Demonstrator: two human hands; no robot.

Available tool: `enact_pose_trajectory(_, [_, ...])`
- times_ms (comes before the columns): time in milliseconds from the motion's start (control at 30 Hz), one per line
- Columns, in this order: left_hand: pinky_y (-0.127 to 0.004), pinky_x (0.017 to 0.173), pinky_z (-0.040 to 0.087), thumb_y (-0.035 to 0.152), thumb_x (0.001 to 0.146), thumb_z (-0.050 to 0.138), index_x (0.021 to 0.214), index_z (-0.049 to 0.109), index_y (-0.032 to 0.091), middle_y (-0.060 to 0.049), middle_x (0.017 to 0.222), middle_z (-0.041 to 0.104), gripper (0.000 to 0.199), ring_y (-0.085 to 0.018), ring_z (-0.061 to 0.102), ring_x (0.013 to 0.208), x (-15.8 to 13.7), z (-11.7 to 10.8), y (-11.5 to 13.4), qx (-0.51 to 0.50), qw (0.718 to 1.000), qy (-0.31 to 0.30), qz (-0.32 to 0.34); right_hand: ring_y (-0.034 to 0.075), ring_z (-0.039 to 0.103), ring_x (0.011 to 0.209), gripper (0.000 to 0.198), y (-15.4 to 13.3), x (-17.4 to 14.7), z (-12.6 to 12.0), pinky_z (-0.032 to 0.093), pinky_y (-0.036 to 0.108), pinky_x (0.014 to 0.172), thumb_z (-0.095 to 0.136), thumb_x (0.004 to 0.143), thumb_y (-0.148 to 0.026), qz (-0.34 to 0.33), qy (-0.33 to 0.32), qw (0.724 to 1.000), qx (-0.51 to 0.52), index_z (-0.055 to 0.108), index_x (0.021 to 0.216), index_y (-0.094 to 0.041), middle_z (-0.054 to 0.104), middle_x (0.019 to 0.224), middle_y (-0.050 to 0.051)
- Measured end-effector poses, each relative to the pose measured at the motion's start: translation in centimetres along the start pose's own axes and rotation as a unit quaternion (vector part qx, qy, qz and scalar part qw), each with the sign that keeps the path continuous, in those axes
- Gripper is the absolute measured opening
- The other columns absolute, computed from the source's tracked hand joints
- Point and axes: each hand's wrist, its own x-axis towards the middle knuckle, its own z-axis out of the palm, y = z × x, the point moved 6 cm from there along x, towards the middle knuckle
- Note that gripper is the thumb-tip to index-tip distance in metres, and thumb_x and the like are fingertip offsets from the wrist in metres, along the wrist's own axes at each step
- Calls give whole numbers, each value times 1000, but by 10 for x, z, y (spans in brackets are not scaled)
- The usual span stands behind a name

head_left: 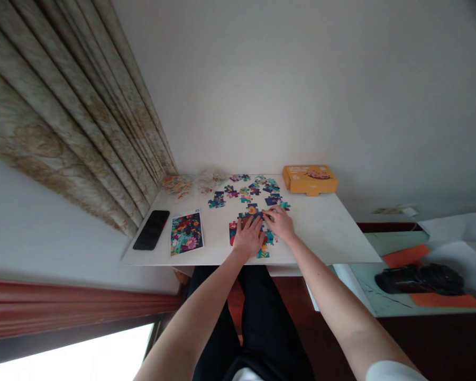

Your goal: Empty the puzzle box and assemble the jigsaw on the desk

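My left hand (249, 239) lies flat with its fingers spread over a partly joined jigsaw puzzle (232, 233) and hides much of it. To its right, my right hand (280, 222) has thumb and fingertips drawn together at the puzzle's upper right edge, on a small dark puzzle piece that the fingers mostly cover. A piece with a yellow round shape (253, 209) juts from the top of the joined part. Teal and yellow pieces (263, 252) show below the hands. Loose and partly joined pieces (217, 200) are scattered behind the hands.
A picture card (186, 233) and a black phone (152, 230) lie on the left of the white table (321, 233). Clear plastic bags (210, 181) sit at the back left, a yellow puzzle box (310, 180) at the back right. A curtain (83, 100) hangs on the left.
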Motion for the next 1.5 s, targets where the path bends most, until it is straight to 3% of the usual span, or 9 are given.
enact_pose_trajectory(300, [-65,129,22,39,106,39,156,50,31,-4,164,48,51,-28,38,155,1,2,-2,-8,1000,-4,-7,25,73,95,34,44,0,-2,59,40,88,62,93,-49,84,-47,959,265,76,109,-23,79,109,9])
enact_pose_trajectory(467, [-66,129,21,38,107,40,156,50,30,-4,164,47,51,-29,38,155,3,1,-4,-13,1000,-12,-5,27,71,100,33,35,-17,-9,56,44,94,58,95,-51,24,2,980,196,76,98,-23,78,104,11])
enact_pose_trajectory(600, [-65,129,21,37,107,42,154,52,31,-5,163,49,49,-28,40,154,6,1,-3,-14,1000,-12,0,30,67,102,37,29,-18,-15,54,48,98,54,98,-53,26,68,988,137,75,96,-23,75,101,13])
enact_pose_trajectory(733, [-61,129,25,35,106,48,146,60,30,-6,156,57,42,-27,47,148,9,-3,-6,-44,999,11,-6,31,66,102,39,28,-17,-16,53,48,98,52,100,-54,24,74,990,120,74,97,-23,74,101,13])
enact_pose_trajectory(833, [-48,126,36,27,105,47,137,66,28,-6,148,63,37,-23,57,139,20,-18,-28,-85,993,63,-46,30,67,101,37,31,-18,-14,54,47,96,53,100,-53,43,76,988,129,74,99,-23,73,102,13])
enact_pose_trajectory(933, [-40,124,39,15,100,49,135,66,23,-10,150,61,40,-23,55,141,41,-40,-71,-83,985,96,-116,31,66,103,34,30,-17,-13,53,47,98,54,99,-50,45,70,990,117,74,98,-23,73,102,13])
enact_pose_trajectory(1133, [-45,114,45,24,96,62,139,57,17,-23,148,56,44,-35,57,138,83,-60,-153,-20,951,27,-309,31,64,107,28,30,-14,-13,52,47,100,56,98,-45,54,52,993,87,74,100,-23,72,105,12])
enact_pose_trajectory(1267, [-48,105,49,21,96,60,134,60,15,-27,140,60,38,-39,61,131,96,-60,-164,-14,939,15,-343,31,64,108,27,31,-14,-12,52,47,101,57,98,-43,53,54,993,86,75,101,-23,72,106,12])
enact_pose_trajectory(1500, [-45,106,47,6,81,69,128,64,15,-22,136,63,48,-37,60,130,103,-66,-178,-118,915,110,-370,30,65,104,23,29,-14,-13,54,45,96,58,98,-40,62,56,993,80,74,100,-23,71,105,11])
